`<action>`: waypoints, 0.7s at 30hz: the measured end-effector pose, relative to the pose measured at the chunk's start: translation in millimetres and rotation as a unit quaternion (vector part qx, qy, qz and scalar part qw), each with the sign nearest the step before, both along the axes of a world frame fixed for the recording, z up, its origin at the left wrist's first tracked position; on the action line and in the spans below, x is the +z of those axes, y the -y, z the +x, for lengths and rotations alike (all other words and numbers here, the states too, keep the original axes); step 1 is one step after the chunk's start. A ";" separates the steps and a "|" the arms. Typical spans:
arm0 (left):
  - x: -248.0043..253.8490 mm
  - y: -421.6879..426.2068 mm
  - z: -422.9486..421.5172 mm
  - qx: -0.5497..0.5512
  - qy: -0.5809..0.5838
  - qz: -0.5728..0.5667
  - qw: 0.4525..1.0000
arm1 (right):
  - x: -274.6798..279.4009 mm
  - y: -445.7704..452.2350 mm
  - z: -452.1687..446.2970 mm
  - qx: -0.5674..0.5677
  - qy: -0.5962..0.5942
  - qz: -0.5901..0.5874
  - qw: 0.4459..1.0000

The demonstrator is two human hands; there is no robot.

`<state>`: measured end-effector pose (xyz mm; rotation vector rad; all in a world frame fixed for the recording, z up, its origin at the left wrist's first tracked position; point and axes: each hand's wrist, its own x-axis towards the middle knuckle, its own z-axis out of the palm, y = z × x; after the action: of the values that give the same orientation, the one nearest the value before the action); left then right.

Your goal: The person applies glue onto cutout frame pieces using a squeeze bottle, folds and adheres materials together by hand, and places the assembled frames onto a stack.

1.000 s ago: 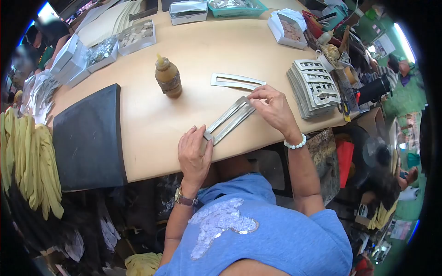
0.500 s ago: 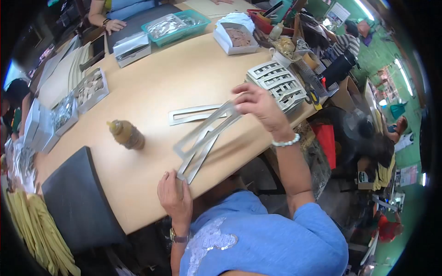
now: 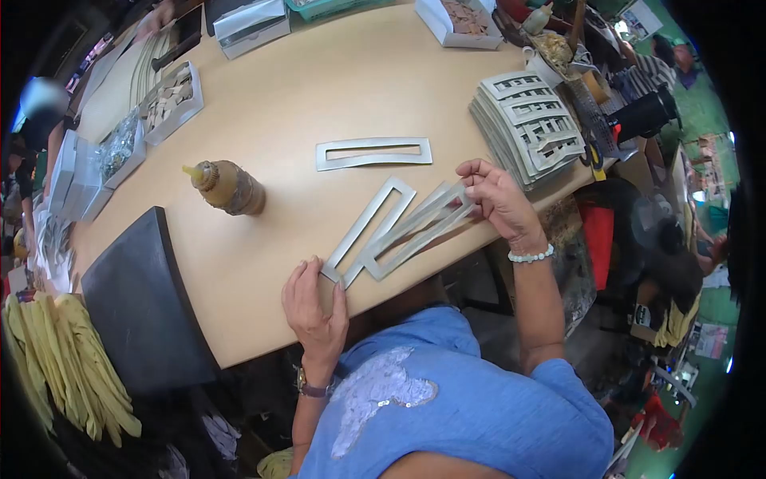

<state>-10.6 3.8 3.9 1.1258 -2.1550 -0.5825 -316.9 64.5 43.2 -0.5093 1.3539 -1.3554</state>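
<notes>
My left hand rests at the table's near edge, thumb and fingers closed on the lower end of a slotted grey rectangular frame that lies slanted on the table. My right hand pinches the upper end of another slotted frame, blurred by motion. That frame's lower end sits close to my left hand, and another strip shows partly beneath it. A third frame lies flat farther back. Beyond my right hand stands a thick stack of similar frames.
A brown bottle with a yellow nozzle stands to the left. Boxes of small pieces line the left side, and another box stands at the back. A dark chair back touches the near left edge. Another person's hand is at the far left.
My right hand has swung its frame lower, toward the table's near edge. The frame under my left hand now lies uncovered beside it. The view has shifted.
</notes>
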 end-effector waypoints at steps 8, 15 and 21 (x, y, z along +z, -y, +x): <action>18.0 -2.0 -6.1 -0.046 -0.005 -0.001 0.999 | -5.5 -6.2 -4.9 -0.007 0.161 -0.081 0.984; 30.0 13.5 -48.7 -0.169 0.089 0.003 0.982 | 14.1 -31.7 -28.1 -0.146 0.147 -0.161 0.965; 25.6 20.5 -67.9 -0.183 0.147 -0.027 0.972 | 30.7 -83.2 -134.6 -0.403 -0.018 -0.209 0.891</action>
<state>-78.5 -16.7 29.6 0.8291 -2.6483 -0.5366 -451.5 147.7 73.9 -0.2401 1.3562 -2.3634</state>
